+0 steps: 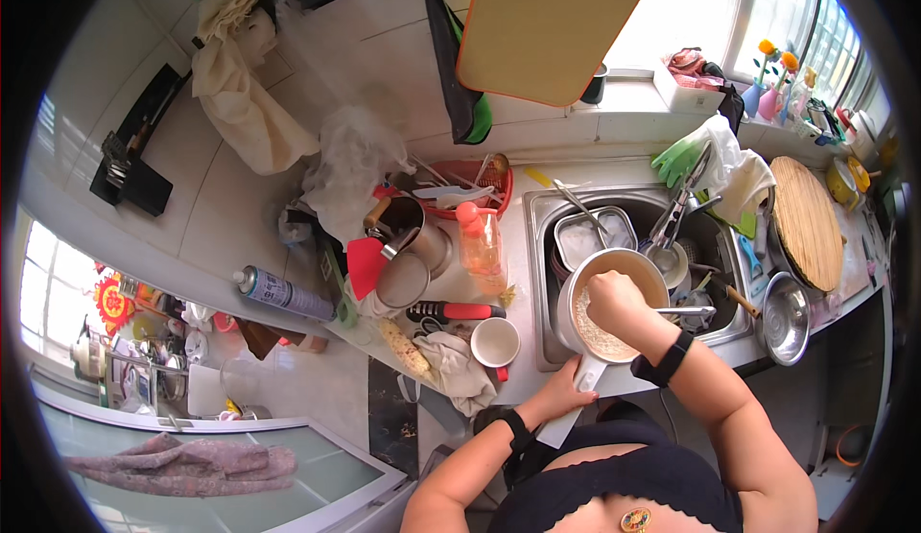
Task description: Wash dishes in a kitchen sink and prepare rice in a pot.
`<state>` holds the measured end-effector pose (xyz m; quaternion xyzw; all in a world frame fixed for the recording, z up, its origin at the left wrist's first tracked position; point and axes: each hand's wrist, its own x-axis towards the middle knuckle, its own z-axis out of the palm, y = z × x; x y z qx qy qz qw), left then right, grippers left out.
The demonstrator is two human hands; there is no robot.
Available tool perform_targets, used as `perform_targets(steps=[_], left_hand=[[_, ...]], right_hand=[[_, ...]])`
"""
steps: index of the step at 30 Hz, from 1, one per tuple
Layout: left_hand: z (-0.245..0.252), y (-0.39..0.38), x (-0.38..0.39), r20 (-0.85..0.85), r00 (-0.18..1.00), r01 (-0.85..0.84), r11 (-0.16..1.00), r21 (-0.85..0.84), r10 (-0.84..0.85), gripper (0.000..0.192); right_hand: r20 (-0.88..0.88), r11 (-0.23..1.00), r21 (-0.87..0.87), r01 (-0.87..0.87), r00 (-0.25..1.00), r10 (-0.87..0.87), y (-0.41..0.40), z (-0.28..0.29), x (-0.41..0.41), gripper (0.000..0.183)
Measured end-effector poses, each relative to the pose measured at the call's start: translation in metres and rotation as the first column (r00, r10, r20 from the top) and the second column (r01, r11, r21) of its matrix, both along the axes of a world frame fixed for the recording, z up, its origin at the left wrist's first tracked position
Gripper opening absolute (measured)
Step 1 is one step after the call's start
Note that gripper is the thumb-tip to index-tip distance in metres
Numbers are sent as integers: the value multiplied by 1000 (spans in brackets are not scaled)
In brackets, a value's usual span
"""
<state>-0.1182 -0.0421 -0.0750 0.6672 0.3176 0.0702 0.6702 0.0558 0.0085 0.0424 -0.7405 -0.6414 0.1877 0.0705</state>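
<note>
My left hand (565, 391) grips the long white handle (591, 371) of a saucepan (568, 310) held over the front of a stainless steel sink (538, 245). Pale grains (593, 328), perhaps rice or oats, lie in the pan, whose inside wall is tan. My right hand (615, 301) reaches down into the pan with its fingers curled at the grains. Its fingertips are hidden, so whether it holds anything does not show. In the sink behind the pan sits a rectangular metal container (620, 222), near a ladle (660, 254) and other dishes.
Left of the sink stand a white mug (495, 342), a pink-capped bottle (481, 252) and a metal pot (430, 241). A corn cob (404, 349) lies by a cloth (457, 371). At right are a metal bowl (784, 321) and a round wooden board (806, 223).
</note>
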Motion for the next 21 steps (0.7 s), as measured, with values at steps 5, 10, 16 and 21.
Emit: perform_targets(steps=[5,10,16,21], left_hand=[[-8,-18,26,12,1000,6,978,210,-9,76],[15,-13,49,10,999,-40,923,-382,48,66],[9,-17,59,-53,989,-145,906,-397,135,57],[13,-19,94,-25,995,-97,905,-415,95,53]], right_hand=[[-24,984,-146,-98,995,96,-3,-62,26,12],[-218,996,75,54,975,-36,-55,-16,96,25],[29,922,103,374,925,-379,-53,-32,219,30],[-42,816,397,420,896,-441,-19,-76,288,49]])
